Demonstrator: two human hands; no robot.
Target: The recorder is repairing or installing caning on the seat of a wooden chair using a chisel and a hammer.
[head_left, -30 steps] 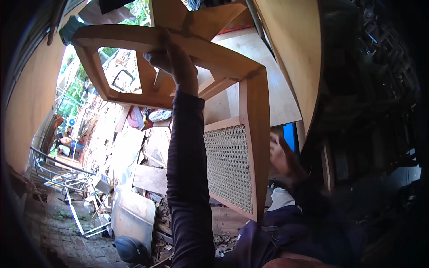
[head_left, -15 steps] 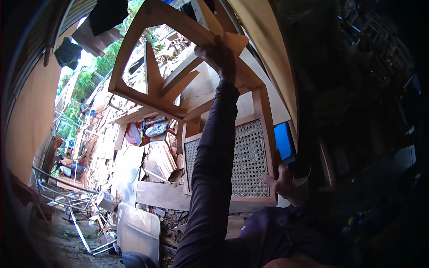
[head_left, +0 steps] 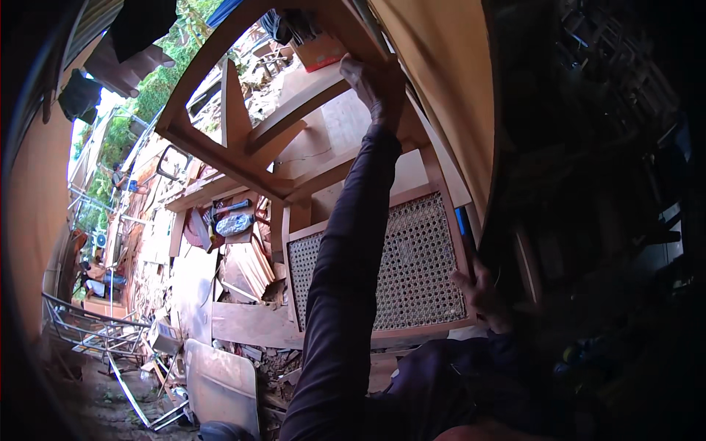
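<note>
A wooden chair frame [head_left: 257,128] with open upper rails and a lower woven cane panel [head_left: 419,257] spans the middle of the view, tilted. My left hand [head_left: 375,88] is closed round its upper rail at the top, the sleeved forearm crossing in front of the cane and hiding part of it. My right hand [head_left: 479,290] grips the cane panel's right-hand edge low down, partly in shadow. A pale plywood board [head_left: 327,125] shows behind the openings.
Tall curved plywood [head_left: 441,73] stands at right. Tools [head_left: 228,207] and scrap wood [head_left: 246,272] lie left of the chair. Tangled metal frames [head_left: 95,331] and a leaning panel [head_left: 220,382] are lower left. A person [head_left: 103,278] sits farther left; cloths [head_left: 140,29] hang upper left.
The chair has swung to the right and turned, so the cane panel faces me more. My left hand has moved up and right with it; my right hand is lower than a second ago.
</note>
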